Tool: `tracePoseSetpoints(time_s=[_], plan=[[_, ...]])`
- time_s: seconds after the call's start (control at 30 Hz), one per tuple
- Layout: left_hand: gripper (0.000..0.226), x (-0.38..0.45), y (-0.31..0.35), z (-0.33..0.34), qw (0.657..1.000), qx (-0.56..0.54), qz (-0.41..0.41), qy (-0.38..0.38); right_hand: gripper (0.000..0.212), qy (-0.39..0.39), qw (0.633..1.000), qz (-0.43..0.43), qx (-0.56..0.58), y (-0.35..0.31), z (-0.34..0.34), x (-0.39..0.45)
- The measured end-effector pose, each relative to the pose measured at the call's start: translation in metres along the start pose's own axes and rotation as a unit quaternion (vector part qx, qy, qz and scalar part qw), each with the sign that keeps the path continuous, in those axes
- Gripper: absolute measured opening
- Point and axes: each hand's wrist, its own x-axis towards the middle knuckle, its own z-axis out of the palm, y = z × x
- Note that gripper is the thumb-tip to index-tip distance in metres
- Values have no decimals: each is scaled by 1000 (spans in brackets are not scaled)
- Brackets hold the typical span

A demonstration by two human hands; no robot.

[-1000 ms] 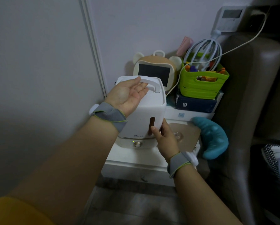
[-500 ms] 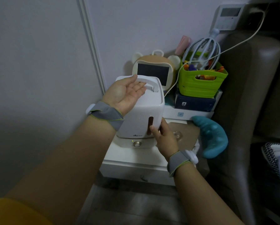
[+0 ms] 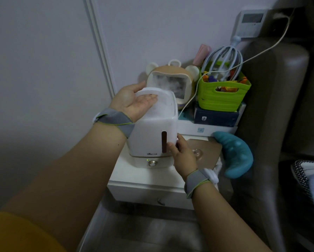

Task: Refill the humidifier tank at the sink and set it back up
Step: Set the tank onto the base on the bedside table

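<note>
The white humidifier tank [image 3: 149, 135] stands on its cream base [image 3: 160, 163], which has a round knob and a lit green dot. The base sits on a white nightstand [image 3: 143, 179]. My left hand [image 3: 134, 104] is palm up with its fingers slid under the raised white handle [image 3: 152, 91] on top of the tank. My right hand [image 3: 183, 155] grips the tank's lower right corner, thumb on the front beside the brown level window. White mist [image 3: 169, 82] rises behind the tank's top.
Behind the tank stands a bear-eared device [image 3: 172, 70] with a screen. To its right a green basket [image 3: 220, 100] rests on a dark blue box [image 3: 216, 117]. A teal cushion [image 3: 234, 155] and a brown padded headboard [image 3: 270, 106] lie to the right. The wall is close on the left.
My left fingers have slid under the handle, which now stands raised over my palm. Mist now shows above the tank. My right hand stays at the lower right corner.
</note>
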Motion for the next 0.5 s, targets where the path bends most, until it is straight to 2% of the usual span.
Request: tracePoseSetpoints(time_s=[0.23,0.33,0.5], plan=[[35,-14,-1,-4,998,45,-26,-28,47,7,1000,9,-4,-4,-1,-3],[43,-20,-1,-10,997,72,-16,-21,46,16,1000,12,-12,-7,-2,-7],[48,-22,5,-16,993,116,7,5,29,11,998,-4,-69,-4,-5,-21]])
